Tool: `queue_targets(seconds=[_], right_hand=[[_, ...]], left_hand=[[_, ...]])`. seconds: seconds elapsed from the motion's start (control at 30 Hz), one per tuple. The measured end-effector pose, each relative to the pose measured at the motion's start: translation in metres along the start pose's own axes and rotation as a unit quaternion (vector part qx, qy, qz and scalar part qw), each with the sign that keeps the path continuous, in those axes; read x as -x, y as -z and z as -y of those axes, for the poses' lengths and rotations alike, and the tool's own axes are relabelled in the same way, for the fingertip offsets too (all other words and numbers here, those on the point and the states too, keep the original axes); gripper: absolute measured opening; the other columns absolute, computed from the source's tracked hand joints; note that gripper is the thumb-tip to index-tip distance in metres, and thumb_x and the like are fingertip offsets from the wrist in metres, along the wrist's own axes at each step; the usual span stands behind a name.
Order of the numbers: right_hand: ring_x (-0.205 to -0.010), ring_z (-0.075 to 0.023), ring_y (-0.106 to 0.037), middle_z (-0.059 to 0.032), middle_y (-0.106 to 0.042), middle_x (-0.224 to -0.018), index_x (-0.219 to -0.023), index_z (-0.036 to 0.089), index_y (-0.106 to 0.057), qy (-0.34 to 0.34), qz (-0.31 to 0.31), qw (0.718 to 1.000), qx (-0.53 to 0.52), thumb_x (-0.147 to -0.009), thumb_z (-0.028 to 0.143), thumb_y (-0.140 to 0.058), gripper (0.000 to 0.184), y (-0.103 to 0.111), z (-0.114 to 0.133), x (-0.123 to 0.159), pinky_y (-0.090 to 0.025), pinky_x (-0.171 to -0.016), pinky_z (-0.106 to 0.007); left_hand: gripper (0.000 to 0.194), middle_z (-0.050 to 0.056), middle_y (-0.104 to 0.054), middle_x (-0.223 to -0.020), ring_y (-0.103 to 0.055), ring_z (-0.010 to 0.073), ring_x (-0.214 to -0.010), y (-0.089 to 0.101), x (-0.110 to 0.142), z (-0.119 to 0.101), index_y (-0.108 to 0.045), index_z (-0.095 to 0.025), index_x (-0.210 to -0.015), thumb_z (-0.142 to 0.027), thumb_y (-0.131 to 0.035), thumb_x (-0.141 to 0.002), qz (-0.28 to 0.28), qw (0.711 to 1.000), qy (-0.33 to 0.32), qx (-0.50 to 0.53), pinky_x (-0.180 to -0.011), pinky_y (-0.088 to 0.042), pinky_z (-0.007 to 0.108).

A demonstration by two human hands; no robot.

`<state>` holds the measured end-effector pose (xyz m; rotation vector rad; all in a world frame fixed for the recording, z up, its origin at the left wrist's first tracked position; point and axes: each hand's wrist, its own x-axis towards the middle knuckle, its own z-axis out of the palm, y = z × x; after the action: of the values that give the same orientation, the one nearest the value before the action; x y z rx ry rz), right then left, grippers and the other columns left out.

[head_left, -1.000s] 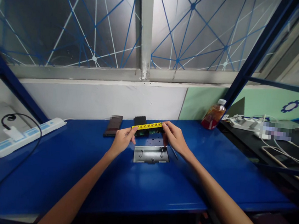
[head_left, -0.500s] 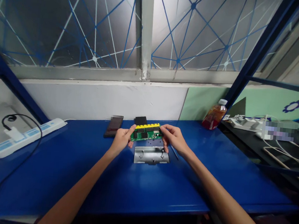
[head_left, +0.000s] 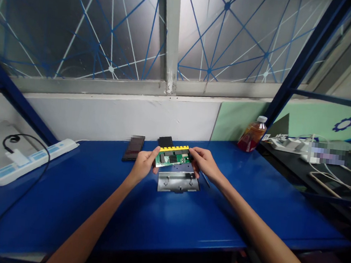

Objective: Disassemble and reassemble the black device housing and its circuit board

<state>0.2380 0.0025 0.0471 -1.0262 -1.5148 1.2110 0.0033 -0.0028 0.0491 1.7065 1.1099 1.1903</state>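
Between my hands is a green circuit board point(head_left: 176, 158) with a yellow row of connectors along its far edge and a dark finned block on its face. My left hand point(head_left: 143, 161) pinches its left end, thumb on top. The right end is gripped by my right hand point(head_left: 205, 163). Just below the board, an open grey metal case point(head_left: 178, 183) lies on the blue table point(head_left: 166, 222). A thin dark tool point(head_left: 205, 179), perhaps a screwdriver, rests beside my right hand, partly hidden by it.
Behind my left hand lies a dark phone point(head_left: 134, 148), and a small black box point(head_left: 165, 141) sits by the wall. A bottle point(head_left: 252, 134) of reddish drink stands at the back right. At left is a white power strip point(head_left: 34, 162) with a black cable. White cables point(head_left: 333, 181) run over the right-hand surface.
The board has tilted a little, so its face shows more lit, and it has shifted slightly right in both hands. The case and the other things have stayed put.
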Motion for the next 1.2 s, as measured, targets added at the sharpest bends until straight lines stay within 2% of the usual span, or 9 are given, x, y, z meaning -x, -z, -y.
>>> queue_targets(seconds=[0.17,0.27,0.4,0.6,0.77,0.9,1.0,1.1,1.2], right_hand=[[-0.025,-0.0131,-0.046,0.0056,-0.051,-0.039,-0.073,0.021,-0.051,0.004,-0.020,1.000,0.015,-0.088,0.054,-0.051,0.037,0.001,0.002,0.000,-0.025,-0.027,-0.022],[-0.023,-0.0130,-0.046,0.0055,-0.051,-0.036,-0.073,0.021,-0.050,0.016,0.000,1.000,-0.005,-0.089,0.053,-0.052,0.037,0.001,0.007,0.002,-0.025,-0.028,-0.021],[-0.022,-0.0129,-0.046,0.0050,-0.052,-0.034,-0.070,0.021,-0.047,0.009,0.027,0.999,-0.042,-0.088,0.055,-0.053,0.039,0.002,0.012,0.004,-0.025,-0.028,-0.020],[-0.025,-0.0135,-0.051,0.0026,-0.054,-0.037,-0.058,0.020,-0.042,-0.036,0.024,0.993,-0.112,-0.083,0.058,-0.058,0.048,0.000,0.010,0.002,-0.027,-0.028,-0.020],[-0.023,-0.0127,-0.049,0.0029,-0.052,-0.036,-0.058,0.019,-0.046,-0.066,0.012,0.990,-0.120,-0.080,0.056,-0.061,0.045,0.001,0.012,0.002,-0.025,-0.026,-0.020],[-0.024,-0.0126,-0.048,0.0023,-0.052,-0.035,-0.056,0.020,-0.042,-0.061,0.013,0.992,-0.107,-0.082,0.056,-0.059,0.047,0.001,0.012,0.002,-0.025,-0.027,-0.019],[-0.020,-0.0077,-0.036,0.0044,-0.047,-0.032,-0.056,0.021,-0.039,-0.034,0.006,0.997,-0.075,-0.084,0.056,-0.057,0.048,0.001,0.008,0.001,-0.017,-0.026,-0.018],[-0.021,-0.0057,-0.026,0.0065,-0.045,-0.034,-0.061,0.022,-0.041,-0.023,-0.012,0.999,-0.034,-0.085,0.058,-0.055,0.046,0.002,0.004,0.000,-0.012,-0.024,-0.019],[-0.024,-0.0083,-0.032,0.0061,-0.046,-0.037,-0.065,0.023,-0.042,-0.003,-0.028,0.999,0.021,-0.087,0.061,-0.049,0.045,0.002,0.002,-0.001,-0.018,-0.024,-0.020]], left_hand=[[0.067,0.003,-0.053,-0.039,-0.053,0.0134,-0.041,0.001,0.000,0.000,-0.053,-0.017,-0.041,-0.056,-0.041,-0.094,-0.003,1.000,0.000,-0.027,-0.056,-0.045,0.025],[0.068,0.004,-0.054,-0.040,-0.053,0.0132,-0.042,0.004,-0.002,0.006,-0.054,-0.017,-0.041,-0.057,-0.039,-0.094,0.008,0.999,0.016,-0.032,-0.057,-0.045,0.024],[0.070,0.006,-0.055,-0.040,-0.053,0.0132,-0.040,0.006,-0.006,0.015,-0.057,-0.015,-0.043,-0.060,-0.038,-0.093,0.052,0.996,0.068,0.002,-0.052,-0.043,0.024],[0.070,0.007,-0.055,-0.037,-0.056,0.0154,-0.037,0.001,-0.007,0.021,-0.065,-0.010,-0.054,-0.067,-0.043,-0.088,0.066,0.981,0.164,0.080,-0.047,-0.042,0.024],[0.068,0.006,-0.054,-0.036,-0.056,0.0154,-0.037,-0.001,-0.007,0.023,-0.064,-0.009,-0.054,-0.066,-0.045,-0.088,0.071,0.977,0.174,0.099,-0.046,-0.041,0.024],[0.067,0.006,-0.054,-0.037,-0.057,0.0157,-0.036,0.000,-0.007,0.021,-0.062,-0.009,-0.056,-0.065,-0.046,-0.088,0.068,0.977,0.168,0.108,-0.045,-0.043,0.024],[0.061,0.007,-0.058,-0.041,-0.060,0.0186,-0.037,0.001,-0.006,0.016,-0.055,-0.013,-0.057,-0.067,-0.048,-0.086,0.068,0.975,0.171,0.123,-0.042,-0.045,0.026],[0.055,0.005,-0.060,-0.044,-0.062,0.0217,-0.038,0.001,-0.005,0.008,-0.050,-0.016,-0.066,-0.067,-0.049,-0.085,0.062,0.974,0.170,0.137,-0.039,-0.047,0.027],[0.054,0.005,-0.063,-0.049,-0.063,0.0210,-0.039,0.000,-0.004,0.002,-0.052,-0.015,-0.079,-0.068,-0.046,-0.086,0.058,0.977,0.154,0.139,-0.040,-0.048,0.027]])
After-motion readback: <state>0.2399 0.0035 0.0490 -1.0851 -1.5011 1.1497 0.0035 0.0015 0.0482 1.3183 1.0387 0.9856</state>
